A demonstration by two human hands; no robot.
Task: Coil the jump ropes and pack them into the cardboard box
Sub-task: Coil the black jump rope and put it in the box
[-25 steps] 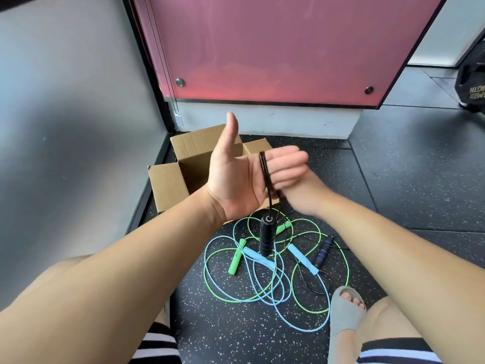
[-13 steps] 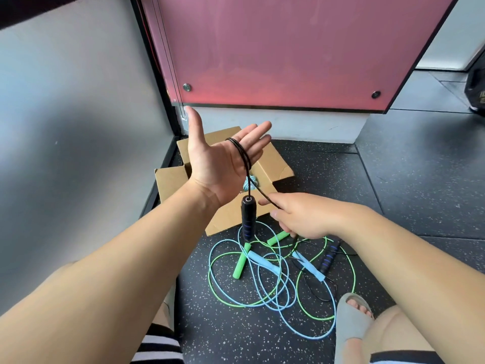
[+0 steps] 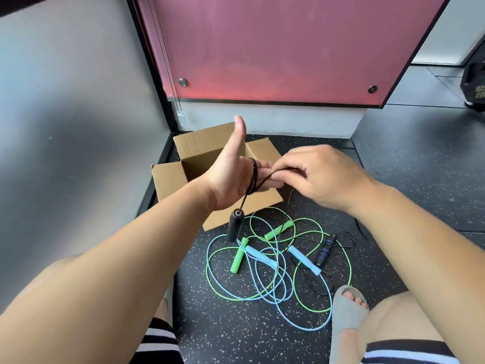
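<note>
Black rope (image 3: 252, 180) round left hand (image 3: 228, 181), right hand (image 3: 324, 177) pinching, box (image 3: 170, 181) open behind

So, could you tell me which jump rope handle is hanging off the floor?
The plain black cylindrical handle, dangling from the black cord wound round the left hand; the green handles, light-blue handles and blue-ringed handle lie on the floor.

I count three jump ropes: black rope (image 3: 252, 177), green rope (image 3: 350, 266), blue rope (image 3: 301, 329); one cardboard box (image 3: 170, 177); two hands, left hand (image 3: 231, 179), right hand (image 3: 322, 177).
</note>
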